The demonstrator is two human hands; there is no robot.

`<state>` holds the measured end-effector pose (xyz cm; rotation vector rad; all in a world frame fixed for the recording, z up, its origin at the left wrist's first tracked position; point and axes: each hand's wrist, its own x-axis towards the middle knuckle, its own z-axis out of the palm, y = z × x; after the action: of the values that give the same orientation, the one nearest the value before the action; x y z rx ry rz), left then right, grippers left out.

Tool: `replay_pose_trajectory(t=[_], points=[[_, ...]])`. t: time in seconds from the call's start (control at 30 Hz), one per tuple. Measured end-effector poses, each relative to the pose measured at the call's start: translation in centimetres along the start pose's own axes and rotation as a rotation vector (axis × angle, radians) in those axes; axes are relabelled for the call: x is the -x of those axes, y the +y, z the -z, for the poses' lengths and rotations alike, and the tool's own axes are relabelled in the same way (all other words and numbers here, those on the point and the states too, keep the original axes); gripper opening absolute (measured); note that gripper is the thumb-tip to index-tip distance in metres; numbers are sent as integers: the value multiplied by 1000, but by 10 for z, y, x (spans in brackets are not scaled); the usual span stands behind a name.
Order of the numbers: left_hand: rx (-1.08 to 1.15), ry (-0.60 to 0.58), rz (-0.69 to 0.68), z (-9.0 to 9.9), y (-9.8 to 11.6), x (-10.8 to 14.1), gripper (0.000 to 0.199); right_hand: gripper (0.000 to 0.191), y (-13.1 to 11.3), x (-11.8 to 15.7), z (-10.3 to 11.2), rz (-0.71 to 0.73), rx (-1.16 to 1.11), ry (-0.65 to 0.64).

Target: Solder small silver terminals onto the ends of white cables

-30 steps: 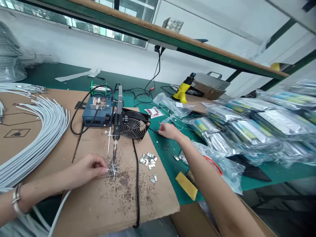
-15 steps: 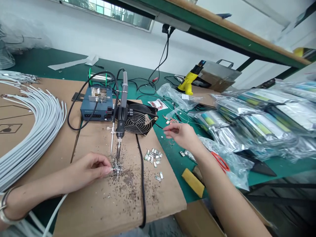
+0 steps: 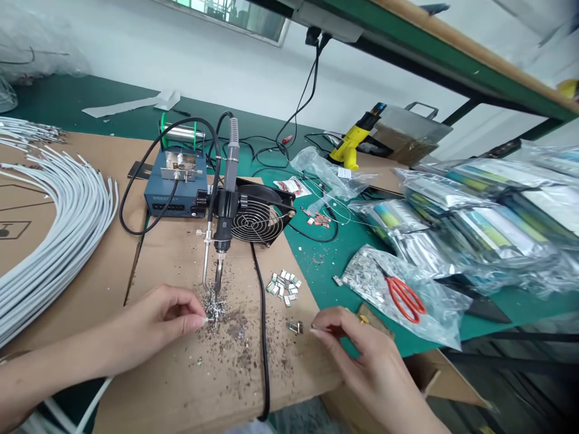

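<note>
My left hand point(image 3: 165, 316) pinches the tip of a white cable point(image 3: 93, 405) just left of the soldering iron's tip, above a heap of solder bits point(image 3: 215, 306). The soldering iron point(image 3: 225, 220) stands upright in a holder, tip down. At the cardboard's right edge, my right hand point(image 3: 350, 337) has thumb and forefinger together; whatever lies between them is too small to name. Just left of its fingertips lie a couple of small metal connectors point(image 3: 295, 327). A group of similar connectors point(image 3: 283, 286) lies farther back on the cardboard.
Behind the iron are a blue soldering station point(image 3: 174, 193) and a black fan point(image 3: 260, 217). A black cord point(image 3: 263, 337) crosses the cardboard. White cables point(image 3: 76, 235) lie left; red scissors point(image 3: 406, 298) rest on a plastic bag point(image 3: 371, 268) at right.
My right hand has moved from near the small red parts down toward the two connectors at the cardboard's right edge. My left hand stays by the iron's tip. The view has shifted slightly.
</note>
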<state>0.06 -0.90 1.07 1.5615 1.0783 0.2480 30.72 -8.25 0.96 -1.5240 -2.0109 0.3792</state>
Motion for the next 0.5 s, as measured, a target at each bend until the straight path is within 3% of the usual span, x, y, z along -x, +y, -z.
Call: replay_pose_trajectory(t=[0.1,0.23,0.37,0.5], points=[[-36,-13,-7,-3,7,9,31,13,-19,6,-10,-11,-191,26],[-21,-2,-33,-8,13,18,30,10,-56,4,-44,-28,-380,-45],[-41,30,-108,-10,16,21,31,17,-82,-9,-76,-139,-550,41],[-57,70,-166,-12,18,22,31,15,-91,-14,-85,-171,-620,118]])
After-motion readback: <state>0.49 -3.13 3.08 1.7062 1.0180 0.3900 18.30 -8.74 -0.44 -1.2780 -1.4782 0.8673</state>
